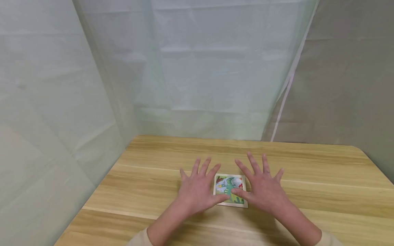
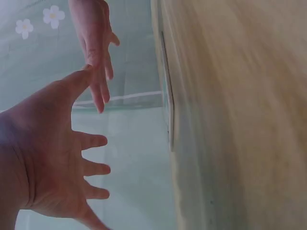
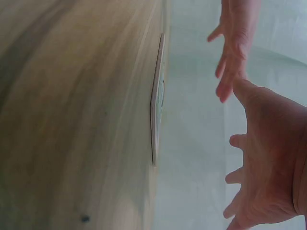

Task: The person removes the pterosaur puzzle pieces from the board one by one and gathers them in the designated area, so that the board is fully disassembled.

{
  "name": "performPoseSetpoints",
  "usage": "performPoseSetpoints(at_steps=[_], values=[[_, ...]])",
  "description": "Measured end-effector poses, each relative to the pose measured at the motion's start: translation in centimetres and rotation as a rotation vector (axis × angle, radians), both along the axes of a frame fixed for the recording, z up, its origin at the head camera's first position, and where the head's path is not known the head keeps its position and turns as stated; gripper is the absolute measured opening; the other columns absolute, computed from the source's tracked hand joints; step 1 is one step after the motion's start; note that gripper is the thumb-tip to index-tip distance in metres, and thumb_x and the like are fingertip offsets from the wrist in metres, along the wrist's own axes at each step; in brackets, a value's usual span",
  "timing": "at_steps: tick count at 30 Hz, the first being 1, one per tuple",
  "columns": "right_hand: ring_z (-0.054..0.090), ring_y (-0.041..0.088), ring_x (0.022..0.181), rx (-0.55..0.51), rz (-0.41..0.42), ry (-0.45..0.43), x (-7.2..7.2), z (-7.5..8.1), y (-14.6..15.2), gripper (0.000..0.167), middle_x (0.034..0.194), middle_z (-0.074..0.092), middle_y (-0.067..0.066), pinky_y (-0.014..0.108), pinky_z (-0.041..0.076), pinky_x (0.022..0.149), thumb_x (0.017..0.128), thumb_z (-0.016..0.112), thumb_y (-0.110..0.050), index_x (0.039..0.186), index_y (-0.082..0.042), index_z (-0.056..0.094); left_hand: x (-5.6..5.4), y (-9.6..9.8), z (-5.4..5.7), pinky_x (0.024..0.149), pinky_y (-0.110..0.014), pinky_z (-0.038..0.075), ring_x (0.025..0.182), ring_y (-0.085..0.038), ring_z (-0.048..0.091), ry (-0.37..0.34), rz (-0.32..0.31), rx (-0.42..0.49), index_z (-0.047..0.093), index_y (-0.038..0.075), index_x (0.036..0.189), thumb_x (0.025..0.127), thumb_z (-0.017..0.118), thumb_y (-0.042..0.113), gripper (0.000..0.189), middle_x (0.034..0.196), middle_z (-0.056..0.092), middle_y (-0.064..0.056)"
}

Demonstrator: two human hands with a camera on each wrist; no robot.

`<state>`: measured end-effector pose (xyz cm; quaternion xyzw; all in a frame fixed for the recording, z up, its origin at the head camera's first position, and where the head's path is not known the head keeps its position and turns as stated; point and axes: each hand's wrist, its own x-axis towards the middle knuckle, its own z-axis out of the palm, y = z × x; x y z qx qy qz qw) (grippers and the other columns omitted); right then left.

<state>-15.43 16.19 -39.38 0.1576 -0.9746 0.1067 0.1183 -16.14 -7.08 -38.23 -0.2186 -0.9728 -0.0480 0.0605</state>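
A small square picture puzzle (image 1: 229,189) in a pale frame lies flat on the wooden table, showing a green dragon-like figure. My left hand (image 1: 198,191) is spread above its left side, palm down, with the thumb reaching over the lower part of the picture. On the other side my right hand (image 1: 264,189) hovers with fingers fanned out, its thumb over the picture's right part. Both wrist views show the hands raised off the tabletop, and the puzzle's thin edge (image 3: 156,110) lies below them. Neither hand holds anything.
The wooden table (image 1: 138,191) stretches out on both sides of the puzzle. Pale cloth sheets (image 1: 203,68) hang behind it and to the left, and a greyer sheet (image 1: 344,75) hangs at the right. White flowers (image 2: 53,17) decorate part of the cloth.
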Motion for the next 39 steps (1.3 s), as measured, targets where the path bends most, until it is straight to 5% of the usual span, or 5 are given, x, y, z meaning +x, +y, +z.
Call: performPoseSetpoints(at_steps=[10,16,23,31,39], values=[[0.021,0.059,0.142,-0.069,0.129,-0.177,-0.4,-1.2,0.5,0.085,0.165,0.026,0.011,0.091,0.019,0.083,0.086,0.066,-0.066,0.156,-0.027,0.039,-1.2,-0.4,-1.2,0.096,-0.078,0.034,0.138,-0.037,0.041,-0.144,-0.053,0.202,0.046,0.024,0.152,0.084,0.063,0.072,0.084,0.152,0.045,-0.008],[0.022,0.055,0.144,-0.094,0.181,-0.266,-0.9,-2.4,0.6,0.074,0.164,0.029,0.007,0.091,0.015,0.085,0.092,0.063,-0.061,0.154,-0.026,0.042,-2.0,-0.6,-1.9,0.096,-0.061,0.046,0.125,-0.033,0.051,-0.212,-0.072,0.294,0.051,0.018,0.147,0.087,0.071,0.059,0.076,0.139,0.053,-0.01],[0.019,0.055,0.145,-0.048,0.17,-0.327,-1.1,-2.9,0.6,0.076,0.164,0.029,0.004,0.091,0.013,0.087,0.09,0.066,-0.059,0.154,-0.024,0.044,-3.2,-0.8,-3.2,0.096,-0.049,0.048,0.114,-0.029,0.057,-0.32,-0.048,0.56,0.062,0.005,0.131,0.092,0.073,0.031,0.048,0.122,0.061,-0.012],[0.018,0.055,0.145,-0.049,0.166,-0.329,-1.1,-3.2,0.3,0.076,0.164,0.029,0.005,0.091,0.012,0.087,0.09,0.067,-0.058,0.154,-0.023,0.044,-4.1,-0.9,-4.5,0.09,-0.048,0.05,0.102,-0.03,0.06,-0.348,-0.012,0.716,0.067,0.001,0.116,0.085,0.08,0.017,0.037,0.109,0.062,-0.012],[0.016,0.056,0.145,-0.059,0.164,-0.34,-1.2,-3.1,0.1,0.076,0.165,0.028,0.006,0.091,0.01,0.087,0.09,0.067,-0.057,0.154,-0.023,0.043,-4.8,-0.7,-5.4,0.088,-0.045,0.049,0.1,-0.026,0.057,-0.345,0.003,0.753,0.07,0.004,0.114,0.082,0.083,0.019,0.038,0.106,0.061,-0.009]])
